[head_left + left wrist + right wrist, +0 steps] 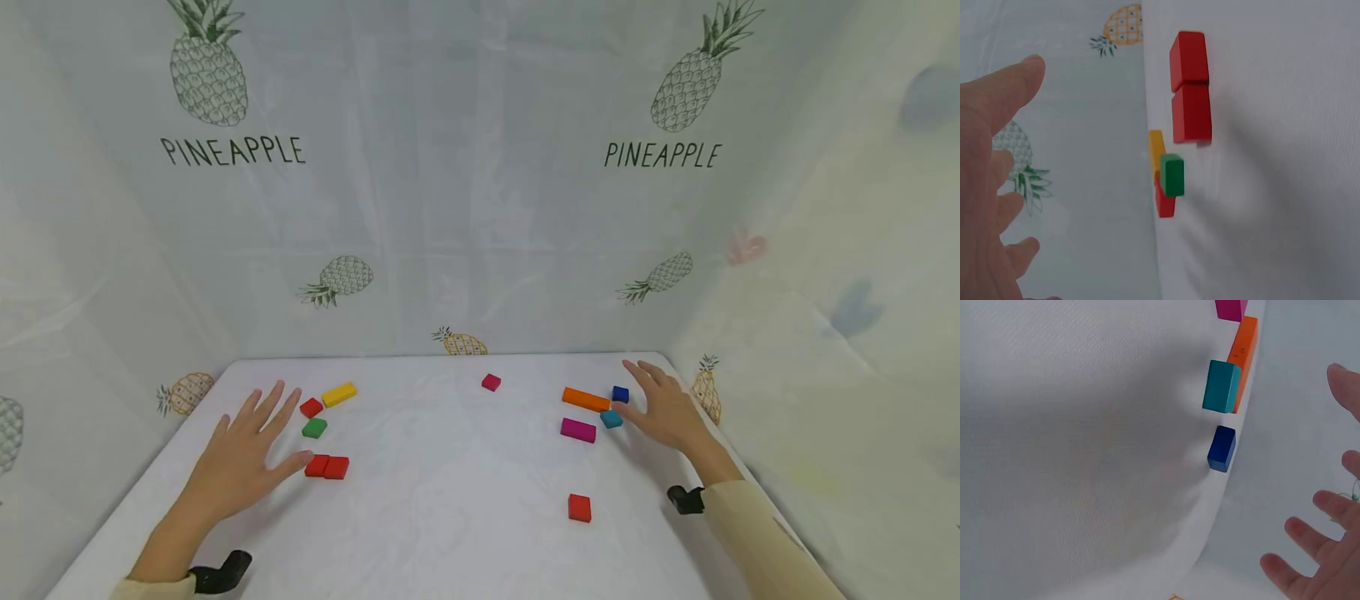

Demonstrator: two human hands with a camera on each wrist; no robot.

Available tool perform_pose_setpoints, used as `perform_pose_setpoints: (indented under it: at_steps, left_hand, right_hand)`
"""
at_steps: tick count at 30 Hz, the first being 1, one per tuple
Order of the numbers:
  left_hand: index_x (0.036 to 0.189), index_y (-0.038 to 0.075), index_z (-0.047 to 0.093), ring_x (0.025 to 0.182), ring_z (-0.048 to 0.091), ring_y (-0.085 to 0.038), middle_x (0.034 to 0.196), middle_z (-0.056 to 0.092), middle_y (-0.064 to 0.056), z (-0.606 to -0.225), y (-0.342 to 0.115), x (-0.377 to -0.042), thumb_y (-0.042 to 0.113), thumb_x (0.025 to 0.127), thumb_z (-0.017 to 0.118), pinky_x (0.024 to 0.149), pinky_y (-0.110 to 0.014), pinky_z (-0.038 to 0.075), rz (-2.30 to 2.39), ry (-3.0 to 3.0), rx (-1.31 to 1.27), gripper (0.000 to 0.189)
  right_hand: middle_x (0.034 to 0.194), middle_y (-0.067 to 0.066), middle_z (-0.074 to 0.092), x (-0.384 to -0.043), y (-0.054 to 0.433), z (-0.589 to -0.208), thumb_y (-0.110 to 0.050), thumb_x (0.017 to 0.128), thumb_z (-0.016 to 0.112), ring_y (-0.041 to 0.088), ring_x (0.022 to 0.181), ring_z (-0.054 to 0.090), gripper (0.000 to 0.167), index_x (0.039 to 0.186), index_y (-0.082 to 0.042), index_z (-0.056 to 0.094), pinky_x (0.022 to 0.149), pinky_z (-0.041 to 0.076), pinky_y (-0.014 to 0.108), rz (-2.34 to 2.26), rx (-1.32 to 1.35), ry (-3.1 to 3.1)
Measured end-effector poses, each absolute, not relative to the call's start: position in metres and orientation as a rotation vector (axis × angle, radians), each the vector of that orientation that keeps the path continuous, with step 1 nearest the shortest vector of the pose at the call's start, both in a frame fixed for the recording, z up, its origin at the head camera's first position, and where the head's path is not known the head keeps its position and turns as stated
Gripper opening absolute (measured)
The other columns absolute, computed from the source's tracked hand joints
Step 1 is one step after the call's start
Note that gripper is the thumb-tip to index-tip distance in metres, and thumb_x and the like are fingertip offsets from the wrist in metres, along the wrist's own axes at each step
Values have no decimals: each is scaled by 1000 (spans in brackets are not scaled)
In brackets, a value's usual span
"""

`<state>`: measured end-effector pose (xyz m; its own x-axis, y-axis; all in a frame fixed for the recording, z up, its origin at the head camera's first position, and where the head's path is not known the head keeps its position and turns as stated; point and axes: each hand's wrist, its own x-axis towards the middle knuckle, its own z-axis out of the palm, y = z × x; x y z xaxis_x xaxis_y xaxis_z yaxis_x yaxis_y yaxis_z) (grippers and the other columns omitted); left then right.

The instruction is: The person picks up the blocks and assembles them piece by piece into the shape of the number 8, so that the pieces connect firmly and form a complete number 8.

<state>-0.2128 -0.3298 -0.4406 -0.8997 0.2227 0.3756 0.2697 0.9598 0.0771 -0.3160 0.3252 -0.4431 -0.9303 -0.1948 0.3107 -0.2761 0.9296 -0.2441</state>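
Note:
My left hand (pixel 238 467) is spread above the left side of the table, fingers straight, holding nothing. Nearest its thumb lie two red blocks (pixel 1191 112) side by side. Beyond them are a green block (pixel 315 427), a smaller red block (pixel 311 407) and a yellow block (pixel 339 394). On the right, my right hand (pixel 663 410) hovers with loosely extended fingers and an empty palm. Close to it sit a dark blue block (pixel 1222 449), a teal block (pixel 1221 386) and a long orange block (pixel 586 399). A magenta block (pixel 578 430) lies just nearer to me.
A crimson block (pixel 491 382) lies near the table's back edge, around the middle. One more red block (pixel 579 507) is at the front right. Curtains (pixel 480 208) printed with pineapples hang behind and beside the white table (pixel 450 517).

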Motion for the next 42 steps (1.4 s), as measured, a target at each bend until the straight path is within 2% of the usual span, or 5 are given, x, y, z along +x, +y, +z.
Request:
perform_pose_setpoints:
  at_steps: [9, 16, 27, 36, 42]
  left_hand:
    - [169, 16, 27, 151, 31, -54, 171, 29, -21, -445, -319, -214, 60, 92, 75, 107, -80, 34, -309, -2785, -334, 102]
    - [169, 15, 29, 148, 33, -52, 169, 33, -22, -447, -311, -214, 62, 92, 74, 97, -81, 42, -467, -2819, -322, 100]
    - [166, 18, 38, 148, 33, -49, 167, 39, -18, -460, -307, -217, 54, 91, 80, 102, -80, 41, -765, -2828, -370, 93]
    - [161, 14, 46, 144, 38, -48, 161, 48, -19, -465, -301, -216, 50, 89, 84, 102, -77, 43, -817, -2848, -384, 89]
    - [160, 15, 48, 143, 39, -47, 156, 53, -18, -470, -300, -218, 50, 89, 84, 102, -75, 45, -851, -2853, -377, 87]
  right_hand:
    - [161, 30, 38, -330, 318, -450, -37, 98, 76, 55, 142, 42, 81, 163, -8, 37, 103, 44, 75, 573, 381, -2841]
    - [158, 30, 41, -339, 315, -451, -34, 99, 76, 53, 141, 45, 77, 162, -8, 40, 106, 44, 72, 633, 406, -2854]
    - [157, 27, 45, -352, 317, -461, -32, 100, 76, 49, 137, 51, 71, 160, -10, 45, 107, 46, 69, 742, 437, -2891]
    - [143, 26, 57, -356, 315, -465, -28, 100, 76, 46, 124, 56, 59, 150, -4, 56, 104, 50, 66, 786, 532, -2885]
    - [137, 25, 60, -357, 310, -467, -25, 99, 78, 40, 116, 58, 54, 146, -4, 61, 102, 52, 62, 806, 532, -2891]
